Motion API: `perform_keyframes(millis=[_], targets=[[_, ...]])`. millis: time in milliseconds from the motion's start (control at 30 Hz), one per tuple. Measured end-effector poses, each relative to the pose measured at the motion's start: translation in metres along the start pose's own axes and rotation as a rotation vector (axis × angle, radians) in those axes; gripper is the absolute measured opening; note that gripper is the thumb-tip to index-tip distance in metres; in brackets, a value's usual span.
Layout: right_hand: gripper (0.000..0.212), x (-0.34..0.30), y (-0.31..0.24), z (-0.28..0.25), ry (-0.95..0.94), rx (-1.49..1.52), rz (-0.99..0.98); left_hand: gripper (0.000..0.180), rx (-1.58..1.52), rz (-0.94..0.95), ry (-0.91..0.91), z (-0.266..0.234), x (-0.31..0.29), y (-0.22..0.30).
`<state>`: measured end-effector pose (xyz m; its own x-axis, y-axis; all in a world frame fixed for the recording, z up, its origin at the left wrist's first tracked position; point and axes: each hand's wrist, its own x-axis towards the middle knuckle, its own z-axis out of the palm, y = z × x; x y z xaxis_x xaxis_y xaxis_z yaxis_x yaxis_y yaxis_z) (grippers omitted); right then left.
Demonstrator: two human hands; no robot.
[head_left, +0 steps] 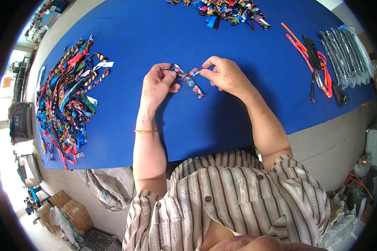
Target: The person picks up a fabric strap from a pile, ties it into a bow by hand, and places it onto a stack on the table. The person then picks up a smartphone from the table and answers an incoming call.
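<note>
1. Patterned ribbon strip (189, 79) – short, multicolour (blue/red/dark print), held just above the desk's blue cover (163, 33), about centre, betw. both hands. One end droops down-right toward the cover; the rest spans hand to hand w/ a bend or crossing near the middle.
2. Step in hand, as I judge it: folding or looping this single strip, mid-way. The tails cross but no finished shape shows yet.
3. Next move prob. calls for keeping both pinches firm while one end is brought over the other; the loose tail needs watching so it doesn't slip out of line.
4. Left hand (157, 85) – grip closed on the strip's left end, thumb and fingertips pressed together around it. Gold bangle (145, 131) on that wrist.
5. Right hand (225, 74) – grip also closed, thumb and forefinger pinching the strip's right part; other fingers curled, not touching anything I can make out.
6. Further out, left side of desk: big loose heap of ribbons (69, 98), many colours, well apart from the hands.
7. Top edge: smaller ribbon pile (226, 11), also well apart.
8. Right side: orange lanyards (308, 58) w/ a dark flat item lying on them, then a row of clear-wrapped packets (345, 56) beside those.
9. Nearest the camera: person's striped shirt (234, 196). Cardboard boxes (71, 211) on the floor lower left.
</note>
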<state>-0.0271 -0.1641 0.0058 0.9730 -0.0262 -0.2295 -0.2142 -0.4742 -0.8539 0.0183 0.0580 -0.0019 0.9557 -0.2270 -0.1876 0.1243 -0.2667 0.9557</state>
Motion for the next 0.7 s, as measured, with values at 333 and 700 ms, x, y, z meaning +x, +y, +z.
perform_keyframes(millis=[333, 700], targets=[[0.023, 0.003, 0.004, 0.005, 0.221, -0.175, -0.168, 0.016, 0.485, 0.346, 0.277, 0.003, 0.003, -0.01], [0.033, 0.006, 0.01, 0.012, 0.221, -0.329, -0.157, 0.012, 0.734, 0.773, 0.047, 0.031, -0.018, 0.003]])
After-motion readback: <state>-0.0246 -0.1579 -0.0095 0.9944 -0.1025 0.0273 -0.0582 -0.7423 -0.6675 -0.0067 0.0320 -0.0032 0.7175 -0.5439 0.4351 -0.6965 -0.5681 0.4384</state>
